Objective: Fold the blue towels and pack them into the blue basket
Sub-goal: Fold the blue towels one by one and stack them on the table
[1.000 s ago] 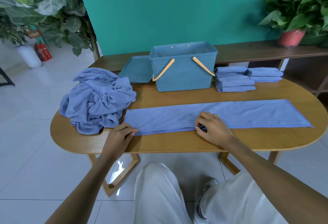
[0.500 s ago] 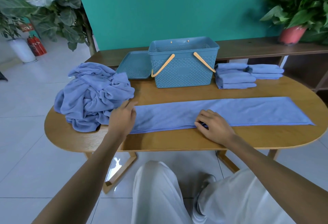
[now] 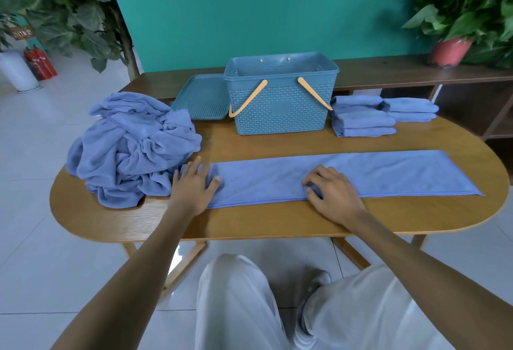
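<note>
Both hands lay on the long towel (image 3: 347,173) that was spread along the near part of the counter (image 3: 277,222). Going from left to right: a big crumpled pile of unfolded towels (image 3: 130,147) sat on the left end of the counter, touching the left end of the long towel. The left hand (image 3: 191,186) pressed flat on that left end, fingers straight and a little spread, holding nothing. The right hand (image 3: 330,193) rested near the middle of the strip, on its near edge, with the fingers bent; it seemed to pinch a small fold of cloth, but I cannot tell this for sure. Behind them stood the lid (image 3: 202,97), lying flat, then the blue basket (image 3: 280,100) with its two handles hanging down, and its inside looked empty as far as could be seen. To the right of the basket were the folded towels (image 3: 363,116) in two low stacks, touching each other. As for progress, I judged that some towels were folded, none was packed, and the pile was waiting. The long towel was already folded into a narrow band; its long axis ran left to right, parallel to the counter's near edge, the right end reaching almost to the counter's right end.
</note>
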